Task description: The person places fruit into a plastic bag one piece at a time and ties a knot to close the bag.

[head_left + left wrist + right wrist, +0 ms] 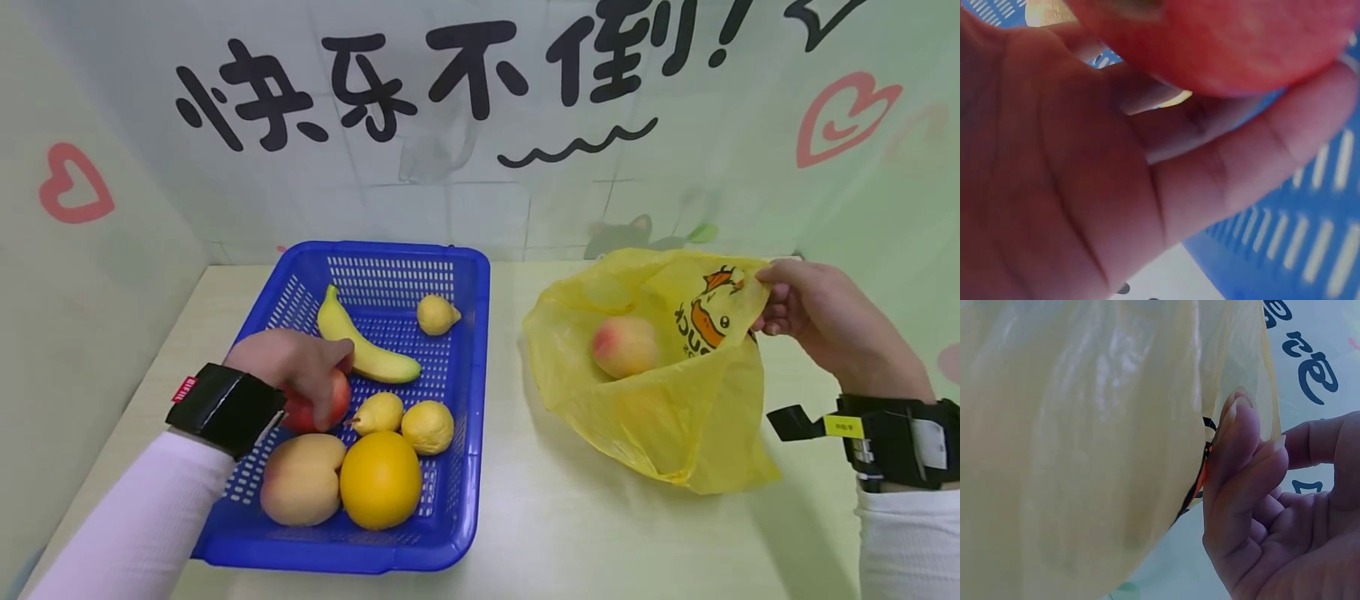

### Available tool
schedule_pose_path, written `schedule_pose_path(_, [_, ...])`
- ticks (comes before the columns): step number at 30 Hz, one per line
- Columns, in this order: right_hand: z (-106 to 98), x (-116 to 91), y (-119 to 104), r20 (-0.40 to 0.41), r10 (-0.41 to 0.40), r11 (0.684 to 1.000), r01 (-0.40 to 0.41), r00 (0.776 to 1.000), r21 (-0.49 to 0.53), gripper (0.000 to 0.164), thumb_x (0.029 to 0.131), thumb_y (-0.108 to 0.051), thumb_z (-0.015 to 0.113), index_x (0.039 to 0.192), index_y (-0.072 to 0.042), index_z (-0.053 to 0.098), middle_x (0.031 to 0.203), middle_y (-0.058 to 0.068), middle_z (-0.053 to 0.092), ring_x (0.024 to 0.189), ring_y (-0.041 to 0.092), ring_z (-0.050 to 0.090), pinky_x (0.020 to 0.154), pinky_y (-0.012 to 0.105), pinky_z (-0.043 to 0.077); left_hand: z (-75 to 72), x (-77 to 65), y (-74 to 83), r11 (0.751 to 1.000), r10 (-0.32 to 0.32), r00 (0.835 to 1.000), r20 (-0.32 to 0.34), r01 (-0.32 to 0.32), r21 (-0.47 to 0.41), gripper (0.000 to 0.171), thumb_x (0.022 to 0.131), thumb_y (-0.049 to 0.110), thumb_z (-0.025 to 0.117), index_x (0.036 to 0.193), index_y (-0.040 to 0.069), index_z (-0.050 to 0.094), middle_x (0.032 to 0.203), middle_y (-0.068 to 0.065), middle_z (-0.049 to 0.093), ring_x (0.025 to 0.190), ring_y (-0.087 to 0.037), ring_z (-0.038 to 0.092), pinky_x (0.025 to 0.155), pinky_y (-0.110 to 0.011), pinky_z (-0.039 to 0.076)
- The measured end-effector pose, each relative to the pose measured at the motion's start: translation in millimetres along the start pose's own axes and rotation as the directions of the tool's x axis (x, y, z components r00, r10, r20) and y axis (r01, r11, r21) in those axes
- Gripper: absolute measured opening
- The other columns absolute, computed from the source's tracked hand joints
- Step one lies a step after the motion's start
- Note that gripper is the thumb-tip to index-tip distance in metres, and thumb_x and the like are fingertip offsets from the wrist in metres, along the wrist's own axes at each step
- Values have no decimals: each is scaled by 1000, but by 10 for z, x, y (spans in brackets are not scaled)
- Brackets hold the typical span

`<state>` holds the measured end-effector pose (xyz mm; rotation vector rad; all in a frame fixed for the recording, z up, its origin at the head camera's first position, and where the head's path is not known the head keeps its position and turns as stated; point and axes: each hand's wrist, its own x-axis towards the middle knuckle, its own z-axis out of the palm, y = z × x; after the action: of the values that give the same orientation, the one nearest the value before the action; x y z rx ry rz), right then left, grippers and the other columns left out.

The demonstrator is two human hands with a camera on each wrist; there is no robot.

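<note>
Inside a blue slotted basket (474, 467), my left hand (288, 362) has its fingers around a red apple (340, 402). The left wrist view shows the fingers curving along the underside of the apple (1241, 44). My right hand (813, 312) pinches the rim of a yellow plastic bag (712, 433) printed with a duck, thumb against fingertips in the right wrist view. The bag's mouth stands wide, and a peach (624, 346) lies inside it.
Around the apple in the basket lie a banana (367, 350), a large peach (302, 481), an orange (380, 479), a small pear (377, 414) and two lemon-like yellow fruits (437, 315). A printed wall (480, 217) rises behind the pale table (517, 517).
</note>
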<state>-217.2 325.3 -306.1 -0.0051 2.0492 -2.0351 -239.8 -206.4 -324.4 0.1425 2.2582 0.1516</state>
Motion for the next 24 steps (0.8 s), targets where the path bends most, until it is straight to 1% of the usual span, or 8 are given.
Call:
schedule_pose_path(6, [21, -4, -22, -39, 19, 999, -20, 999, -32, 27, 105, -19, 43, 97, -10, 67, 69, 0, 68, 58, 12, 62, 54, 22, 49, -9, 10, 49, 1000, -11, 1000, 0, 11, 18, 62, 59, 15, 89, 112, 17, 57, 106, -12, 57, 93, -30, 54, 67, -33, 53])
schedule_pose_path(9, [19, -17, -27, -47, 21, 999, -22, 999, -34, 28, 105, -19, 43, 96, -11, 68, 69, 0, 68, 57, 12, 62, 54, 22, 49, -16, 15, 64, 1000, -11, 1000, 2, 11, 23, 59, 59, 16, 89, 109, 17, 58, 104, -11, 58, 92, -30, 54, 66, -33, 54])
schedule_pose_path(12, [24, -21, -44, -53, 23, 999, -25, 998, -43, 27, 105, -19, 43, 98, -11, 68, 69, 0, 68, 58, 12, 61, 54, 22, 49, -15, 22, 46, 1000, -5, 1000, 3, 5, 21, 60, 59, 17, 89, 111, 17, 59, 104, -11, 58, 93, -30, 54, 67, -34, 54])
schedule_pose_path(14, [27, -20, -53, -57, 27, 998, -30, 998, -52, 27, 105, -19, 43, 98, -11, 67, 69, 0, 68, 58, 12, 61, 54, 22, 49, -14, 27, 17, 1000, 9, 1000, 7, -9, 22, 63, 60, 18, 89, 114, 16, 58, 106, -11, 58, 94, -30, 54, 69, -35, 54])
schedule_pose_path(18, [27, -22, -67, -66, 35, 998, -39, 997, -57, 26, 105, -19, 44, 98, -11, 67, 69, -1, 68, 58, 12, 61, 54, 22, 49, -12, 36, -35, 999, 36, 999, 18, -36, 1, 70, 61, 20, 87, 121, 13, 53, 109, -13, 57, 96, -30, 54, 72, -36, 55])
schedule_pose_path(24, [13, -36, -67, -64, 29, 999, -32, 998, -44, 27, 105, -19, 43, 96, -11, 68, 68, 0, 68, 57, 12, 61, 53, 22, 49, -30, 16, -62, 998, 53, 998, 19, -53, -16, 69, 63, 24, 84, 122, 12, 50, 110, -14, 56, 97, -30, 54, 72, -35, 55])
